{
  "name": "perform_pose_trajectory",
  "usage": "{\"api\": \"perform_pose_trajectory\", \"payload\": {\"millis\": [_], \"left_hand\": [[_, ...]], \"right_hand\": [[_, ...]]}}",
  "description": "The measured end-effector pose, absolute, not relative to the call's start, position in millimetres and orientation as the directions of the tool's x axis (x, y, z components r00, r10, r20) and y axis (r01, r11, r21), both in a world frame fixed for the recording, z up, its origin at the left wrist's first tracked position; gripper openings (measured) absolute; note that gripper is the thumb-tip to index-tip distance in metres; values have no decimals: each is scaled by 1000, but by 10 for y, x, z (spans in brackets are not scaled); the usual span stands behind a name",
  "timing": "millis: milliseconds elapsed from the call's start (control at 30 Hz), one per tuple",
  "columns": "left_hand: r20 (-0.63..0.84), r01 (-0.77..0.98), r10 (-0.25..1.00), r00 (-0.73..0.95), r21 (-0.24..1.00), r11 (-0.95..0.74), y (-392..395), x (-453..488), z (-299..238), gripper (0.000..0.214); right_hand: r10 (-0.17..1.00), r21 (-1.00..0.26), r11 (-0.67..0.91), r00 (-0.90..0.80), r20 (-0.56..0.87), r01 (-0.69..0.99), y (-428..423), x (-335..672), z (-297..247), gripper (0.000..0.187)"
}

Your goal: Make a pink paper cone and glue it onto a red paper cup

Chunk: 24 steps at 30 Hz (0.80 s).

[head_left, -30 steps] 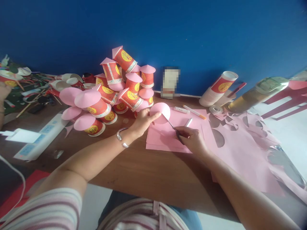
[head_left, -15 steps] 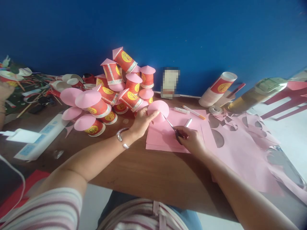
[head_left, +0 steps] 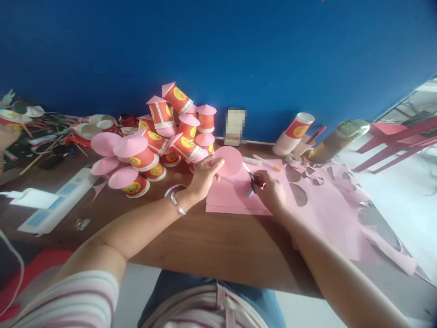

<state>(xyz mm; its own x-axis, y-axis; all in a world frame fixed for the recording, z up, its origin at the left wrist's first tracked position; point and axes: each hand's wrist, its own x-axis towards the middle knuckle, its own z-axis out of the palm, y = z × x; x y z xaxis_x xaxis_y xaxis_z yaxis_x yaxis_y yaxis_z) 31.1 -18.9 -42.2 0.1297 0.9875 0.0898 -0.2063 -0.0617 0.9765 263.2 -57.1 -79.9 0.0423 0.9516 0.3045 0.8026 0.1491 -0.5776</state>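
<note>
Scissors (head_left: 251, 175) sit partly hidden in the right hand (head_left: 269, 192), its fingers (head_left: 262, 176) curled round them; the left hand (head_left: 203, 178), thumb uppermost, pinches a pink disc (head_left: 231, 160) (lower-left edge covered) at frame centre.

The person's left hand (head_left: 201, 178) pinches the pink disc (head_left: 233, 160) at its left edge. The right hand (head_left: 271, 191) curls just right of the disc, both forearms (head_left: 146, 231) slanting toward it.

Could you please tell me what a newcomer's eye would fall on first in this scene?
Probably the heap of red paper cups with pink cone tops, left of centre before the blue wall. Next, the left hand holding a pink paper disc above pink sheets, with scissors in the right hand to its right.
</note>
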Motion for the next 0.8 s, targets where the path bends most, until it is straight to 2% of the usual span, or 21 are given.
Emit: {"api": "perform_pose_trajectory", "payload": {"millis": [100, 200, 333, 433, 533, 667, 733, 800], "left_hand": [[72, -181, 981, 181, 983, -38, -171, 329, -423, 36], [11, -99, 978, 208, 995, 10, -111, 317, -430, 39], [-21, 27, 962, 271, 1000, 14, -38, 251, -451, 36], [8, 166, 940, 342, 984, -68, -33, 166, -476, 28], [15, 319, 924, 383, 936, -147, -59, 79, -505, 26], [-11, 460, 923, 385, 869, -181, -67, -12, -542, 26], [-42, 509, 922, 384, 843, -173, -53, -53, -556, 24], [-93, 535, 918, 386, 833, -140, -37, -89, -576, 21]], "right_hand": [[937, -514, 190, 1, 348, 837, -521, 2658, -736, 25], [943, -427, 149, 1, 332, 892, -443, 2732, -596, 30], [961, -242, 129, -62, 268, 962, -372, 2958, -353, 32], [977, -95, 108, -88, 195, 990, -385, 3195, -240, 37], [996, -78, 58, -52, 70, 995, -466, 3426, -231, 33], [982, -183, 187, -176, 72, 965, -630, 3669, -358, 32], [957, -141, 286, -276, 89, 948, -698, 3752, -439, 30], [905, -35, 416, -410, 114, 909, -743, 3806, -494, 32]]}}
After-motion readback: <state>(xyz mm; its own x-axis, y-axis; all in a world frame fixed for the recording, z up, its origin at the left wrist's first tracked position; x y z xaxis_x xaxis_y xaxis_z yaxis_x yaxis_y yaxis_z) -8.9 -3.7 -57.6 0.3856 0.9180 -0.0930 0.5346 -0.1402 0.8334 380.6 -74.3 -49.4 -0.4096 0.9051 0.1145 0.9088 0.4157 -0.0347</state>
